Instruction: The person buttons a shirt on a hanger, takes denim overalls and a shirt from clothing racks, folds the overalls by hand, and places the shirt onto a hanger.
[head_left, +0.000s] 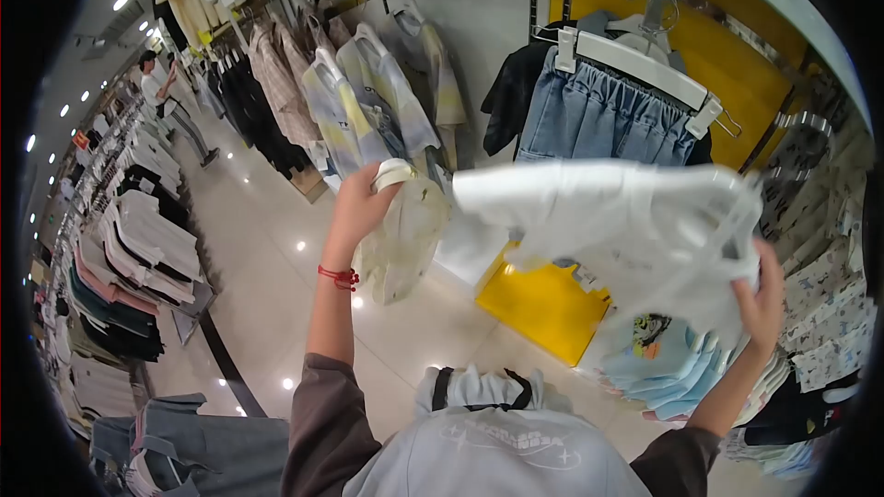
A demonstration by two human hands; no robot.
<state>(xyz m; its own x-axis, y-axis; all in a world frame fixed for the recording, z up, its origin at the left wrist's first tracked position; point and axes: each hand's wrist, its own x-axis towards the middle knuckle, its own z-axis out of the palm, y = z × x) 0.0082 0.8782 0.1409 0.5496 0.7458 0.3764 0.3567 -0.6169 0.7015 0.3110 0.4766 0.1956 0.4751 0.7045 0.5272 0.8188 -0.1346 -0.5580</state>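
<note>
My left hand (363,201) is closed on the top of a pale yellow garment (402,235), which hangs down from my fingers. On the other side, my right hand (762,297) grips the edge of a white shirt (635,216). The white shirt is stretched out sideways in the air and blurred by motion. Its far end reaches toward the pale yellow garment. Behind it, denim shorts (603,110) hang from a white clip hanger (645,69); their lower part is hidden by the white shirt.
Tie-dye shirts (354,106) hang on the wall rack ahead. Light blue shirts (677,368) hang below my right hand, near a yellow display block (543,308). Racks of folded-over tops (138,239) line the left. A person (170,101) stands in the far aisle.
</note>
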